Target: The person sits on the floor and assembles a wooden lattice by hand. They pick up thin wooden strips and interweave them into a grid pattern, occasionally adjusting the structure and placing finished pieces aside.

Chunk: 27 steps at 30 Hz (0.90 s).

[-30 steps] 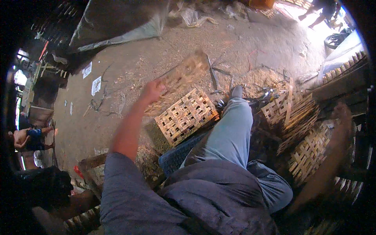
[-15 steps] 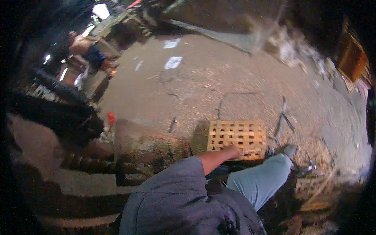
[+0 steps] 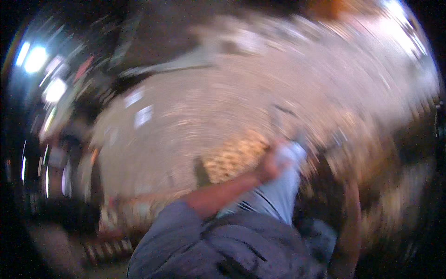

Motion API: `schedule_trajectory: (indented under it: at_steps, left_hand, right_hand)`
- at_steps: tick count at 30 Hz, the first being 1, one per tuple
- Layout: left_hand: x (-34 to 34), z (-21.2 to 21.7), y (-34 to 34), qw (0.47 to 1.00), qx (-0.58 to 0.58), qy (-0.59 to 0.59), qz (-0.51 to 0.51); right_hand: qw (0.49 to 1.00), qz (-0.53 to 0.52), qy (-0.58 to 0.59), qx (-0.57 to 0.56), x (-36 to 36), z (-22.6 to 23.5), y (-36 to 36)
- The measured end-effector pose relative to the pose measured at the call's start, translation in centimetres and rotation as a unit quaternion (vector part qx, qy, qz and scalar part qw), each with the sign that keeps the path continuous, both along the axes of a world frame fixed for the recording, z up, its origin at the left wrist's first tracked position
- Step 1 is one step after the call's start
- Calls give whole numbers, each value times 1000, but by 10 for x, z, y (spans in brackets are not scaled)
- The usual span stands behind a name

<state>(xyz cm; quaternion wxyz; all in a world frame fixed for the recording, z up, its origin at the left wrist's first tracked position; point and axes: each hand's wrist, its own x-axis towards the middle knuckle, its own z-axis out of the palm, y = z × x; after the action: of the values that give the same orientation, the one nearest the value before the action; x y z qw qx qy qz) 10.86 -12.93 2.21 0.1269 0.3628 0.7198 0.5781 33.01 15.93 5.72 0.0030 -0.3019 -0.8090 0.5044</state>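
Motion smears this view. My left hand (image 3: pixel 272 163) is over my lower leg, just right of a pale yellow lattice panel (image 3: pixel 234 156) with rows of square holes. Whether they touch is unclear, and the fingers are too blurred to read. On the right side, my right forearm (image 3: pixel 352 223) reaches forward, with its hand (image 3: pixel 347 179) lost in blur near brown, wood-coloured clutter. What that hand touches does not show.
Pale chips litter the dirt floor (image 3: pixel 176 135). Two white sheets (image 3: pixel 143 116) lie at left. A dark, long-handled object (image 3: pixel 283 110) rests beyond my foot. Whitish heaps (image 3: pixel 246 39) line the far side, and blurred brown clutter (image 3: pixel 390 186) stands at right.
The whole view has swung to the right. My left hand has shifted from the lattice's near edge to its right side, over my leg. My right forearm has come into view.
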Motion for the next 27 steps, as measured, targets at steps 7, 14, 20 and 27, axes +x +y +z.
schedule_trajectory:
  at_steps: [7,14,20,27]
  left_hand:
    - [21,65,0,980,-171,100,-25]
    - [-29,52,8,970,-195,130,-68]
    - [-26,47,6,967,-227,108,-38]
    - [-55,49,26,957,-244,130,-92]
  right_hand:
    - [977,-23,-184,-109,112,-61,58]
    - [922,138,-355,-68,56,-253,-6]
    - [910,-164,-363,-115,11,-336,-82]
    - [908,-156,-362,-142,-4,-445,-96]
